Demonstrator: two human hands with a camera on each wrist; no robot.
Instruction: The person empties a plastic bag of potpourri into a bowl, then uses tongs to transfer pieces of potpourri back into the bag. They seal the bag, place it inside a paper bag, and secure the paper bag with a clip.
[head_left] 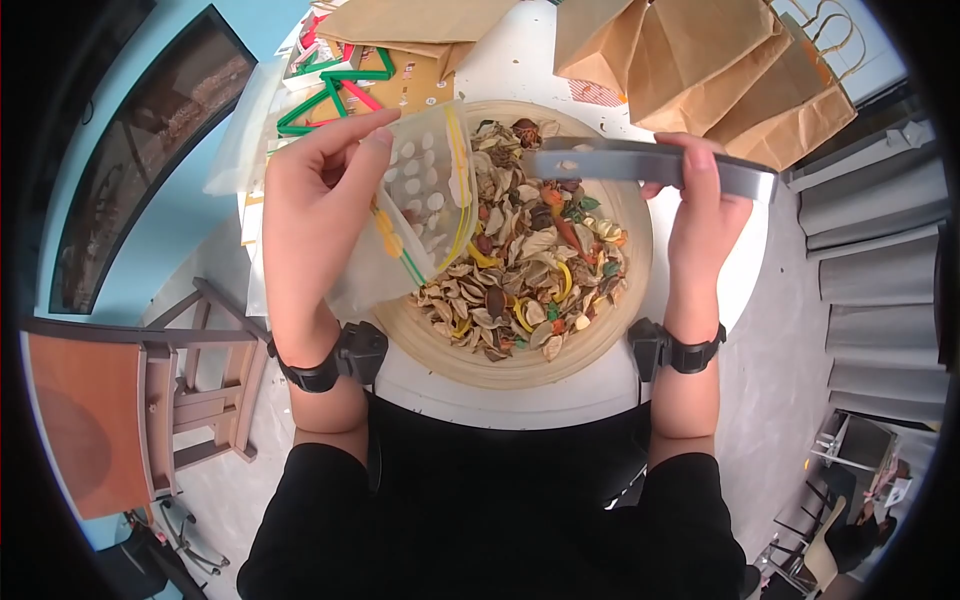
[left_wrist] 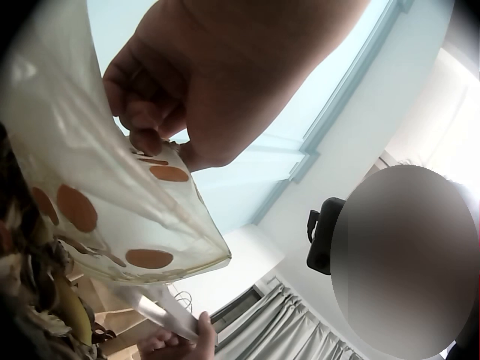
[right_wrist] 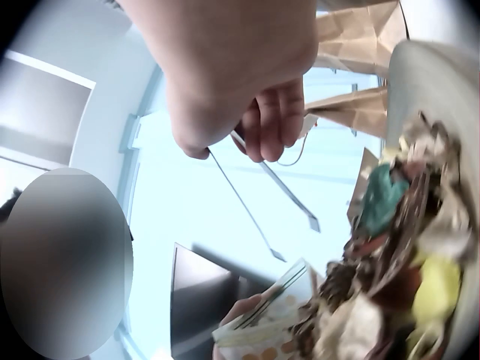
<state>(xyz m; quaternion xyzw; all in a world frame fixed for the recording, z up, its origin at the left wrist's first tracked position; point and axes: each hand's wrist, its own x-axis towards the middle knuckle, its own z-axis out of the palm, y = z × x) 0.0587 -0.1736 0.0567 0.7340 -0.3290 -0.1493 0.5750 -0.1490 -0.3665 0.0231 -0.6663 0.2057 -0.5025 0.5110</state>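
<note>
My left hand [head_left: 318, 200] pinches a frosted zip bag [head_left: 420, 205] with white dots and a yellow zip edge by its side. In the head view the bag's mouth faces right, over a heap of potpourri [head_left: 520, 255] made of dried petals, peels and pods. The potpourri lies in a round, pale wooden tray [head_left: 470, 372]. My right hand [head_left: 700, 215] grips metal tongs [head_left: 610, 163], which point left above the heap. Seen in the right wrist view, the two tips of the tongs [right_wrist: 311, 223] stand apart with nothing between them.
Brown paper bags [head_left: 690, 65] stand behind the tray on the right. Green and red sticks [head_left: 335, 100] and a flat brown paper bag [head_left: 420, 22] lie at the back left of the white table [head_left: 745, 240]. A wooden folding chair [head_left: 205, 385] is at the left.
</note>
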